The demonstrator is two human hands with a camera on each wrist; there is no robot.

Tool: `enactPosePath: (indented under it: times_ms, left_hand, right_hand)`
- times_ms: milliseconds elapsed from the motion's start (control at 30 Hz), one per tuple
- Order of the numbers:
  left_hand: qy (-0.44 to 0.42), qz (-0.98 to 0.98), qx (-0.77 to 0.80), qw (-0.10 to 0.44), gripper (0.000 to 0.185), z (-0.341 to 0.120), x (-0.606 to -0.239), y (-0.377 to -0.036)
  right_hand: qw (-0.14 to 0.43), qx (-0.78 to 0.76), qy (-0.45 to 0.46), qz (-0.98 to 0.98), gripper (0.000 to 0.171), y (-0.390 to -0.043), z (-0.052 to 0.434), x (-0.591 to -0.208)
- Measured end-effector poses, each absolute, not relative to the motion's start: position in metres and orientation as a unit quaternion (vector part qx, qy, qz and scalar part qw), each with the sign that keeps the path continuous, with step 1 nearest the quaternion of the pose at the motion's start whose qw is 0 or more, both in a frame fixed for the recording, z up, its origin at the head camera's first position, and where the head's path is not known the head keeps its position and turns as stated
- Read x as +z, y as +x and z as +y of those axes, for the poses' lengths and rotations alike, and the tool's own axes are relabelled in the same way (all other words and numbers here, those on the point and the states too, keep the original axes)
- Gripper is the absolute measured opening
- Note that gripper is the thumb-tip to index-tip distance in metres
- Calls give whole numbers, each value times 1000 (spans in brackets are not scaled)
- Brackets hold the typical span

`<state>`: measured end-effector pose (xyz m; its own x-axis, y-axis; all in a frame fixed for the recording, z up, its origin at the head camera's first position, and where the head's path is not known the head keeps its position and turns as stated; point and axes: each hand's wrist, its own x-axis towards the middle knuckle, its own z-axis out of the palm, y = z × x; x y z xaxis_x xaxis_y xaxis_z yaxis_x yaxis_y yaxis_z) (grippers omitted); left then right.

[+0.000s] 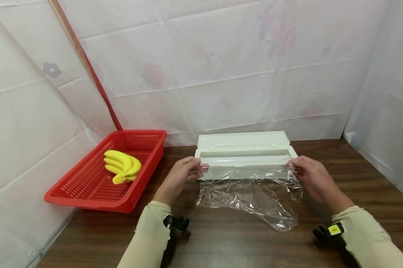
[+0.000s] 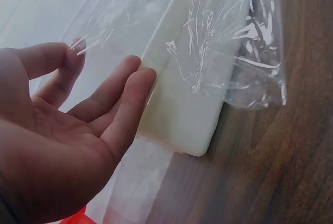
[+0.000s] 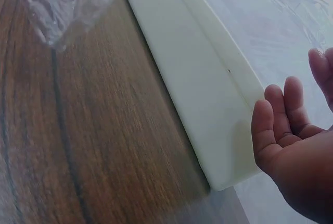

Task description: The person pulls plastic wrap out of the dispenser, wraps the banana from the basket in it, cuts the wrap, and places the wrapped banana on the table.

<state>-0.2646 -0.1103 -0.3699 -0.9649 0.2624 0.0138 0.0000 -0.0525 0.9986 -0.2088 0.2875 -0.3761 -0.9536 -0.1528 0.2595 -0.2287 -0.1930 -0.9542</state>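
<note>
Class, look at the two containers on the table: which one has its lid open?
The white dispenser box between the hands, lid tipped back, film spilling out. The red basket holding bananas has no lid.

Head cam looks down and forward over the dark wood-grain table, while both wrist cams sit close, one at each end of the white plastic cling-film dispenser box, sharing box and table.

dark wood table, white floral sheets as walls
</note>
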Motion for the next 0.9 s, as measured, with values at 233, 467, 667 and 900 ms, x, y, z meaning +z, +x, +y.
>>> enactPosePath:
  times_ms: [233,467,667,900]
  left_hand:
    - [109,685,712,110,18,-114,-368,-263]
    - [120,683,711,119,19,-114,-365,-263]
    - [122,689,703,128,18,-115,-364,-261]
    - [120,693,696,144,18,-115,-365,-259]
  right_hand:
    - [17,778,197,-597,30,-209,291,-379]
    - [19,776,235,-585,34,-210,292,-381]
    - [19,775,239,-585,34,-210,293,-383]
    - [20,765,232,-601,34,-211,294,-385]
